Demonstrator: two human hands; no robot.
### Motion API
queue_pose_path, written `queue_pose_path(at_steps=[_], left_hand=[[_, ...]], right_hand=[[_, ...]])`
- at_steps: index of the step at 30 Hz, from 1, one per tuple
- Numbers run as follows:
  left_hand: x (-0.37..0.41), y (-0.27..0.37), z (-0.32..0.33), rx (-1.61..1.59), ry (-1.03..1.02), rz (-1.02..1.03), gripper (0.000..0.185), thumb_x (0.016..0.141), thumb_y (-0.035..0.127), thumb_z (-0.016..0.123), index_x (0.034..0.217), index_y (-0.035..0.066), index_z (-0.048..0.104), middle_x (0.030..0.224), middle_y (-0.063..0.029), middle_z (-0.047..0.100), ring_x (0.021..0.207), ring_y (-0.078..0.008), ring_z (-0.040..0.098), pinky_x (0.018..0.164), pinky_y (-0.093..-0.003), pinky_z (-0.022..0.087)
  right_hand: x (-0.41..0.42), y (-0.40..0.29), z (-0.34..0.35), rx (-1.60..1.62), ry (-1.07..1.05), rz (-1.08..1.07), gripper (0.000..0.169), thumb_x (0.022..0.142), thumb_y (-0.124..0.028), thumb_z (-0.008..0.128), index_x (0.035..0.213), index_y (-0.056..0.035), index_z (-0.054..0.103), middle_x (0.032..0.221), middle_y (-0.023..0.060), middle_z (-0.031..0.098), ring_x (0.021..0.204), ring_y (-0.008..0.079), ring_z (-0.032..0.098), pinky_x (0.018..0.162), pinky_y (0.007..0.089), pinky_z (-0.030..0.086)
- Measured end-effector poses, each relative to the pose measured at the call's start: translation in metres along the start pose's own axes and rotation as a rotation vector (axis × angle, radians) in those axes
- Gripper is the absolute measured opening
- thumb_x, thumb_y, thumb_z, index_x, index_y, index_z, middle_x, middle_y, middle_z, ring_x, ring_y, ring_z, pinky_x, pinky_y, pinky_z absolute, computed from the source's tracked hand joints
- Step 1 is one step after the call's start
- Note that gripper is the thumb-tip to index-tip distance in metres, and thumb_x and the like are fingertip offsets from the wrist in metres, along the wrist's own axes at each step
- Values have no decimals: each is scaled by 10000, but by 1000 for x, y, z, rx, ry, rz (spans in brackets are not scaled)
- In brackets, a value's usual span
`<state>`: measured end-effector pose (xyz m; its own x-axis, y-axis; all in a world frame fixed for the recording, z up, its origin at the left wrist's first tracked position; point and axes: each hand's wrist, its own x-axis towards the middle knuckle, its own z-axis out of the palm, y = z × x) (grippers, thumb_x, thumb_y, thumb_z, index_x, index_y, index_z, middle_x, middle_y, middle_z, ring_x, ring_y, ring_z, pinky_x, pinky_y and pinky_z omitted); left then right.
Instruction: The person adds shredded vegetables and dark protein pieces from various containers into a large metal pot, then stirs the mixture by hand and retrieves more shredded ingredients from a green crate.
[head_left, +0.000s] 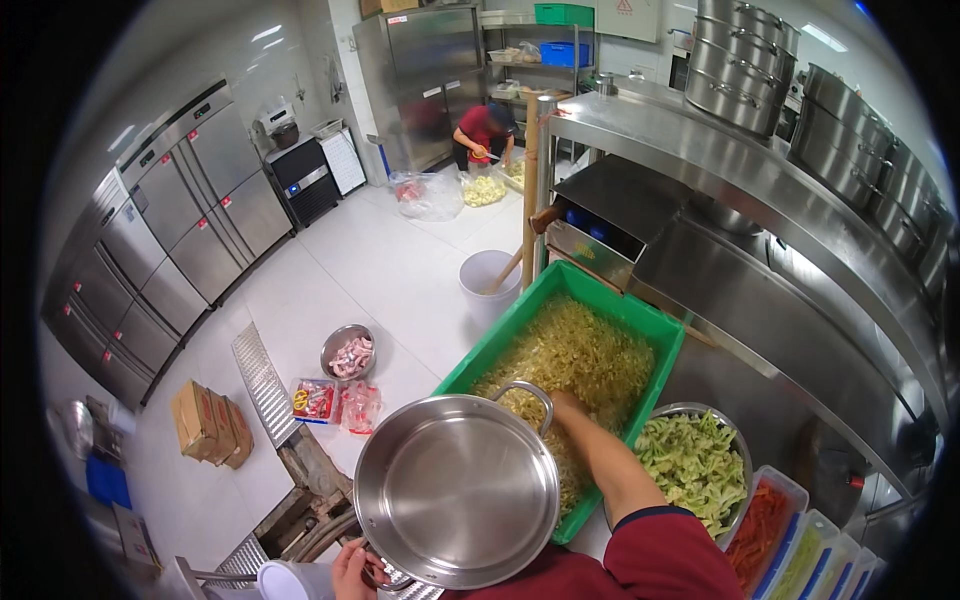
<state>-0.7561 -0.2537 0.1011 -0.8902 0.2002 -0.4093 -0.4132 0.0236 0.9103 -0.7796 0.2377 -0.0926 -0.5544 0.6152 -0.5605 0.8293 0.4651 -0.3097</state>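
Observation:
My left hand grips one loop handle of a wide stainless steel pot. The pot is tilted towards me and its inside looks bare. The far handle overlaps a green plastic crate that holds a heap of yellowish bean sprouts. Reaching in past the pot's right side, my right hand is down among the sprouts. Its fingers are hidden by the sprouts and the pot handle.
Right of the crate are a steel bowl of cut cauliflower and a tub of carrot strips. Left are a bowl of raw meat and an open floor drain. A person crouches at the back near bagged vegetables.

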Motion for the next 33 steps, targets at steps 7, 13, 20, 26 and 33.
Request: queue_pose_path(at_steps=[7, 13, 20, 26, 33], left_hand=[[1, -12, 1, -21, -62, 60, 204, 971, 156, 546, 1101, 18, 622, 742, -5, 569, 633, -80, 491, 559, -207, 374], [9, -18, -10, 28, -124, 111, 184, 940, 161, 569, 1048, 19, 615, 716, -9, 567, 600, -89, 504, 518, -217, 379], [11, -20, 6, -180, -328, 186, 282, 906, 179, 623, 1123, 5, 579, 877, -104, 628, 665, -135, 584, 561, -254, 468], [30, -38, 23, -221, -381, 103, 455, 721, -97, 435, 1153, 14, 350, 841, -227, 621, 532, -268, 610, 454, -320, 508], [25, -34, 28, -147, -372, 128, 405, 743, -76, 435, 1141, -21, 387, 824, -197, 631, 536, -232, 612, 496, -301, 514]], right_hand=[[13, 35, -12, 877, -141, -12, 851, 726, -431, 812, 1420, -78, 468, 1463, 223, 445, 1343, 398, 430, 1051, 536, 406], [-25, 17, -72, 1071, -151, -25, 737, 837, -414, 737, 1412, -52, 452, 1387, 194, 513, 1235, 381, 523, 946, 591, 448], [-49, 10, -141, 1107, 24, -148, 498, 939, -279, 627, 1368, -78, 476, 1280, 132, 578, 1119, 318, 597, 848, 538, 533], [-58, 8, -183, 1130, 157, -259, 467, 936, -237, 640, 1347, -68, 496, 1268, 115, 596, 1107, 287, 624, 841, 491, 560], [-121, -40, -220, 1159, 198, -452, 424, 917, -194, 669, 1296, -71, 523, 1137, 81, 637, 979, 241, 654, 784, 439, 570]])
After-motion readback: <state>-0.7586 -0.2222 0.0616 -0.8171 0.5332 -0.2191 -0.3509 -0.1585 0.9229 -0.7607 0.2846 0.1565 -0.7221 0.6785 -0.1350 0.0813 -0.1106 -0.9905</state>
